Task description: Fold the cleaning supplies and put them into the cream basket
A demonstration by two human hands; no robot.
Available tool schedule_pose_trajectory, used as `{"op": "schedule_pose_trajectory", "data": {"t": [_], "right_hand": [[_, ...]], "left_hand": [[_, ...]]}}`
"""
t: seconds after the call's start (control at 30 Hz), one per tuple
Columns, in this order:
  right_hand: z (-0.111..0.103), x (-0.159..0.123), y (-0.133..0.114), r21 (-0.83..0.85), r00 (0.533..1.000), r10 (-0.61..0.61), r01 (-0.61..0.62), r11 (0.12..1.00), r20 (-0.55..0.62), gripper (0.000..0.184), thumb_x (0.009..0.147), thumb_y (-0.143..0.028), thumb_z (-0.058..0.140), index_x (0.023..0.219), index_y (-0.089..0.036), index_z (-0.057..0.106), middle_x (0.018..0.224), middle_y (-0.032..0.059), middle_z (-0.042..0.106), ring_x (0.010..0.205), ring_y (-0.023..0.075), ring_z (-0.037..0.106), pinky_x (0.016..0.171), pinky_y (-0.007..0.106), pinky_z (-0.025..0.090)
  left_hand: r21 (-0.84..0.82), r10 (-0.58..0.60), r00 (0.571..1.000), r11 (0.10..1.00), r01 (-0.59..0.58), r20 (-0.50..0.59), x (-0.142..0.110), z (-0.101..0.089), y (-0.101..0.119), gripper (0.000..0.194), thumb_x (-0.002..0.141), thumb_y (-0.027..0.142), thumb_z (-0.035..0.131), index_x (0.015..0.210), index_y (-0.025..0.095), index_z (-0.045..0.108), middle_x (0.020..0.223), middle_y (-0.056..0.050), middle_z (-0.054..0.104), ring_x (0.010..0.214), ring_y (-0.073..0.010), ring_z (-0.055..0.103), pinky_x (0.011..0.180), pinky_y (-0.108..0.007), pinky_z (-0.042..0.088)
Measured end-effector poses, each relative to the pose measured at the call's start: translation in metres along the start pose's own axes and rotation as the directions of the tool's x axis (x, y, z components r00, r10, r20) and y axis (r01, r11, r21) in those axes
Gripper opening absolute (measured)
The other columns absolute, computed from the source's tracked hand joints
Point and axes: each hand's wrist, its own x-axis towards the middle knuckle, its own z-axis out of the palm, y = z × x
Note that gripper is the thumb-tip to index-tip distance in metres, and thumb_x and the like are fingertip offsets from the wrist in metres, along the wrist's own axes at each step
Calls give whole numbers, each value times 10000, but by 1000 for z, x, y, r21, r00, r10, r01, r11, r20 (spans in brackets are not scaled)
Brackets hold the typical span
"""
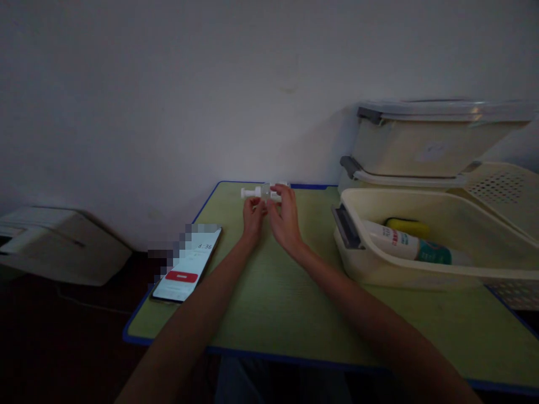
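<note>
Near the table's back edge, both hands are close together at a small white-and-clear plastic piece [265, 192], which looks like a slim bottle or pump lying sideways. Its white stepped end [249, 193] points left. My left hand [252, 217] has its fingers curled and pressed together just below the piece. From the right, my right hand [287, 217] curves its thumb and fingers round the piece's other end and partly covers it. Exactly where the fingertips touch is dim and small.
A phone [189, 264] with a lit screen lies at the table's left edge. On the right stands a cream bin [357, 264] holding a white-and-green tube [433, 252] and a yellow item [408, 226]. Lidded boxes [421, 147] are stacked behind it. The wall rises behind the green table [286, 314].
</note>
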Motion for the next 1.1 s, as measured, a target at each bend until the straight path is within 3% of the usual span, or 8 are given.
{"op": "schedule_pose_trajectory", "data": {"t": [0.2,0.33,0.47,0.73,0.93,1.1], "right_hand": [[34,40,52,-145,968,215,-233,962,-128,456,867,-196,207,1287,-109,360,1294,200,417,1239,247,349,976,449,308],[39,63,73,-226,968,232,-248,942,-98,475,871,-197,213,1308,-89,365,1334,213,407,1277,269,319,970,475,307],[41,76,84,-281,982,188,-176,943,15,447,876,-208,245,1281,-102,402,1301,180,469,1236,237,390,965,425,335],[22,72,77,-381,981,55,20,924,185,362,874,-272,364,1186,-106,446,1167,167,522,1160,264,426,961,402,329],[15,71,61,-453,973,61,49,890,224,364,866,-354,431,1089,-78,510,1193,210,442,1079,304,471,930,415,349],[13,68,59,-468,961,92,42,883,261,330,895,-337,377,1099,-103,491,1071,175,526,989,265,528,846,367,407]], "left_hand": [[32,18,989,999,-14,-145,8,1,-4,240,757,111,555,901,237,412,879,21,482,752,-93,527,661,-184,421],[40,25,980,999,-18,-199,11,-1,-5,301,743,100,587,931,243,402,944,16,450,824,-90,500,713,-173,393],[16,3,984,1000,0,-177,13,-2,-5,277,767,101,555,948,240,397,869,27,459,783,-90,497,732,-183,386],[-77,-55,987,996,44,-149,16,-1,-4,220,790,96,508,929,238,414,798,42,510,741,-77,526,719,-179,382],[-136,-76,983,989,54,-165,14,2,0,220,790,69,483,919,235,416,769,47,543,759,-76,552,742,-187,396],[-174,-90,982,983,60,-165,11,3,3,155,789,76,476,850,214,442,736,49,531,740,-69,552,741,-185,402]]}}
